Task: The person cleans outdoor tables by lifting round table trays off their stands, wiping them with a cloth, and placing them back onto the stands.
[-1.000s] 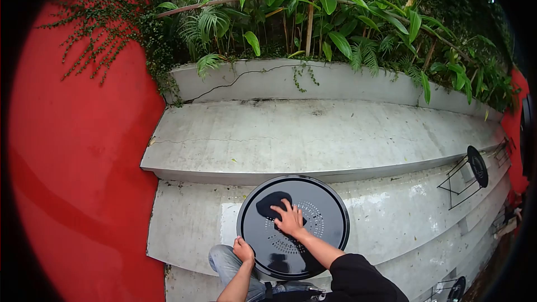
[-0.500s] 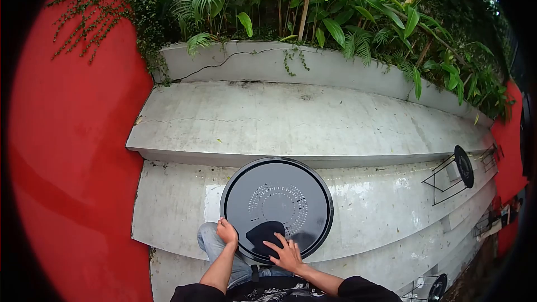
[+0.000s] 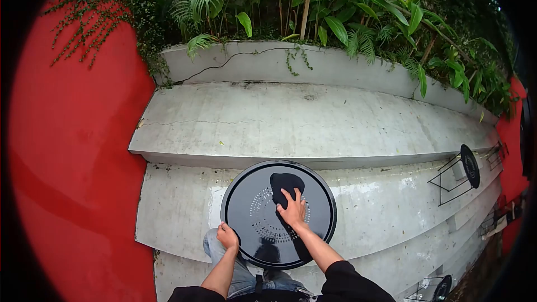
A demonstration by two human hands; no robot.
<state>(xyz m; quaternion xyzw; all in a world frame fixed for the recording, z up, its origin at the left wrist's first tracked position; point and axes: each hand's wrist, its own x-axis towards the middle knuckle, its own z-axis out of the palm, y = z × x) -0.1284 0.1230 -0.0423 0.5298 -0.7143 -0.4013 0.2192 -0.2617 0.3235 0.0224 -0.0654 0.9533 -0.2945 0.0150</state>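
Pale concrete steps [image 3: 268,126] spread across this outdoor setting in broad, curving tiers. A red surface [image 3: 67,134] fills the left side, and leafy green plants [image 3: 335,17] crowd over a low, cracked planter wall [image 3: 251,64] at the back. Nearest the person is a round black tabletop [image 3: 321,204], glossy, with a raised rim; its near edge overlaps the person's jeans [image 3: 215,246], and what bears it from below is hidden. Well off to the right, a black stand [image 3: 470,166] with thin legs is on a lower tier, and a second stand [image 3: 443,288] shows near the bottom.

The left hand [image 3: 227,236] is at the tabletop's near-left edge, fingers curled and pinching the rim; their tips beneath cannot be seen. The right hand [image 3: 292,211] reaches in over the near-right edge, palm down, its fingers spread and laid on a black cloth [image 3: 285,182].

That cloth lies on the tabletop's far half, slightly right of the middle and short of the far edge. From the right fingers it extends ahead and a little to the left, its longer axis running roughly toward the far edge, though the hand covers part of its outline. The right hand touches it; the left is well apart.

Small slots [image 3: 258,207] ring the tabletop's middle, partly under the right hand.
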